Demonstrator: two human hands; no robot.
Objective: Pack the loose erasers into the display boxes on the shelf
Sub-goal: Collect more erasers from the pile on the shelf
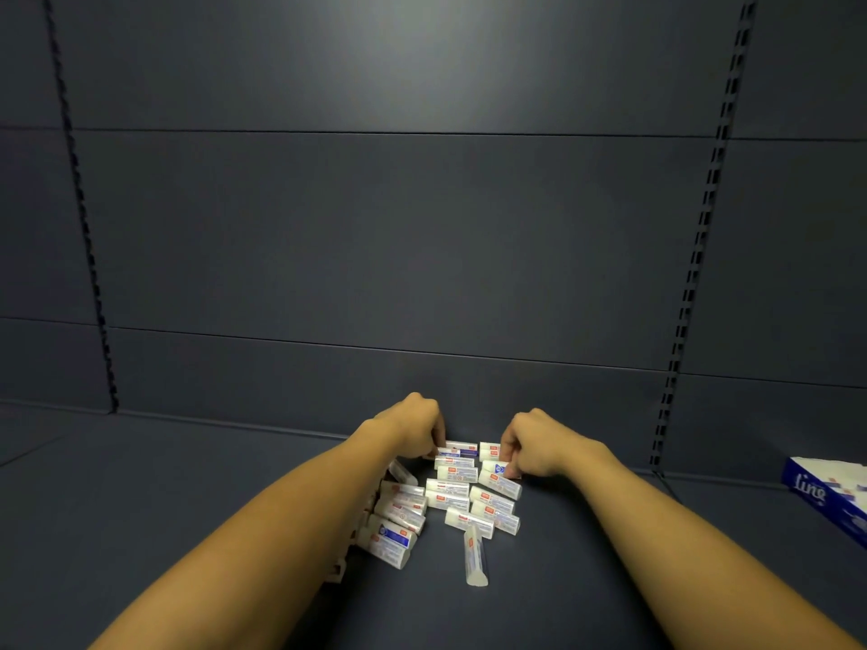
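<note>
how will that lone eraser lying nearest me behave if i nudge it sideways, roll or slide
The nearest eraser looks flat-sided and blocky, so it should slide, not roll. Its glossy wrap suggests little grip on the smooth shelf. It looks small, so probably light and quick to skid.

Two bare forearms in view, no sleeves. Left hand [413,426] and right hand [535,443] bare: no gloves, rings, watch or wristband visible. Fingernails too small to tell.
</note>
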